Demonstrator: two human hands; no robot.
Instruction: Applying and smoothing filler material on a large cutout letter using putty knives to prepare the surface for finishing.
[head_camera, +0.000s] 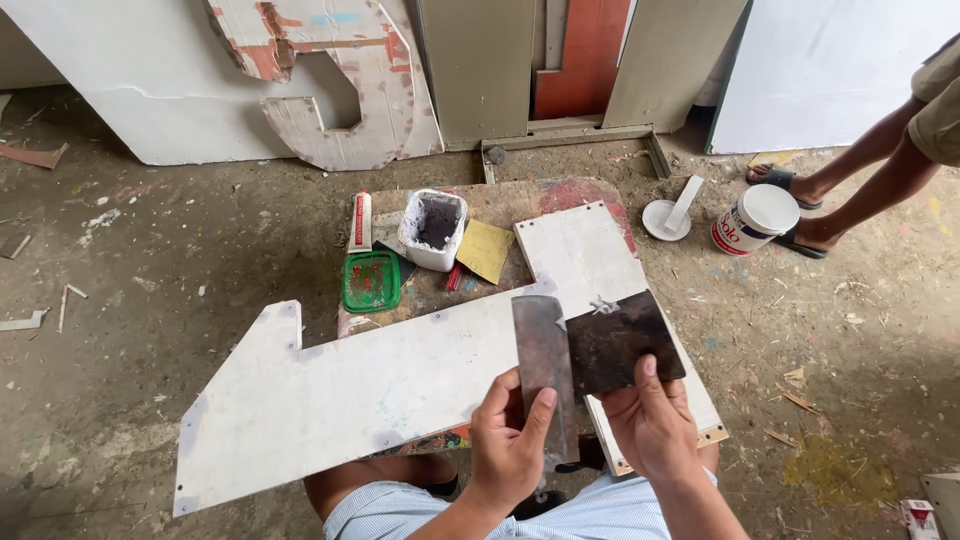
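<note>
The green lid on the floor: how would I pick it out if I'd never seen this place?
Find the big white board across the person's lap. Just beyond its far edge, on a paint-stained wooden board, the green lid lies flat. It sits left of a white tub of dark paste, and it is the only green thing there.

Left hand (508, 440) grips a narrow metal scraper (545, 365); right hand (652, 420) holds a dark flat blade (622, 343) touching it. Beneath lies a white cut-out panel (340, 400); beyond, a white tub (433, 229) and a green lid (371, 281).
</note>
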